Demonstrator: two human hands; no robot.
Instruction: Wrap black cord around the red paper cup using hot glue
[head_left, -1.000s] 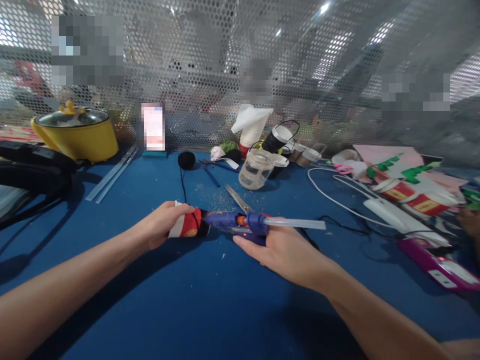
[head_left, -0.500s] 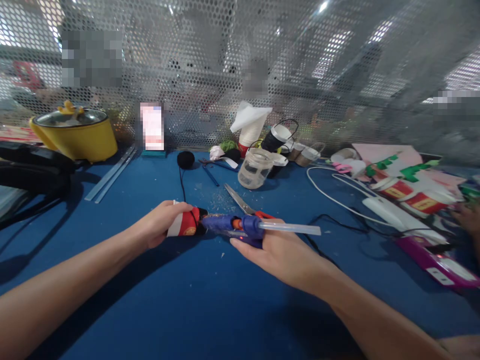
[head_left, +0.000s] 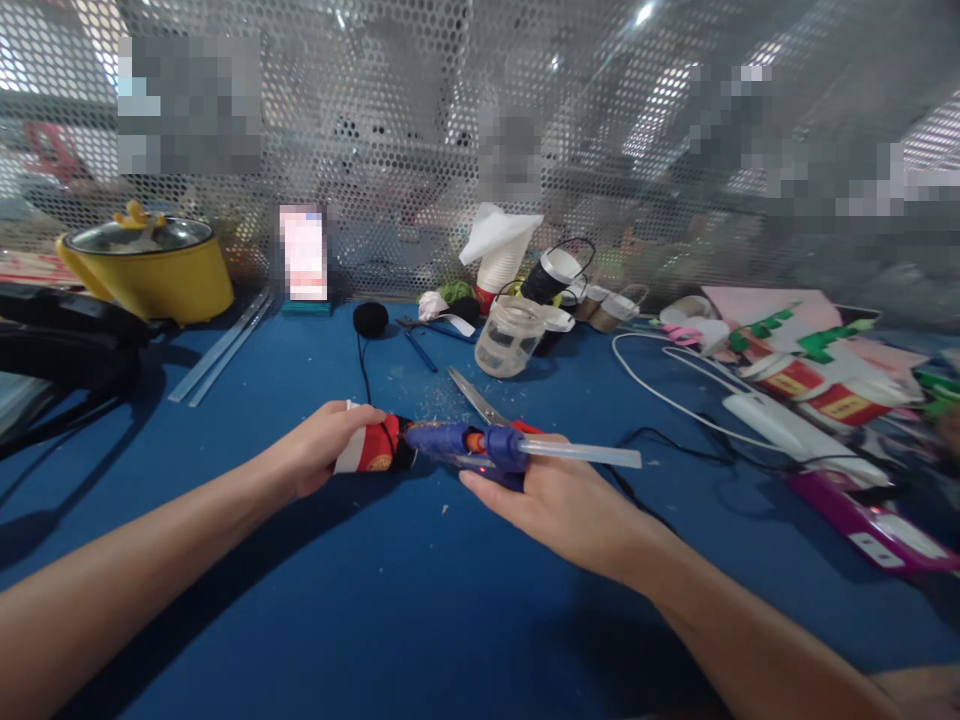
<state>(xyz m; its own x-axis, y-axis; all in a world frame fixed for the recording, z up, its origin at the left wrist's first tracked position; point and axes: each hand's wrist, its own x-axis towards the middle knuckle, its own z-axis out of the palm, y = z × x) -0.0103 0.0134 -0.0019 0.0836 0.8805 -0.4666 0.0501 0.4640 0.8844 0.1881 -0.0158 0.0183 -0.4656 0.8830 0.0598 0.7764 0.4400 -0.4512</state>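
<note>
The cup (head_left: 373, 452) is likely light and easy to squash, so a soft hold around its side seems best. It is red and white with a black end. The left hand (head_left: 328, 445) holds it, at nine o'clock from the blue glue gun (head_left: 463, 443) gripped by the right hand (head_left: 566, 495).
</note>
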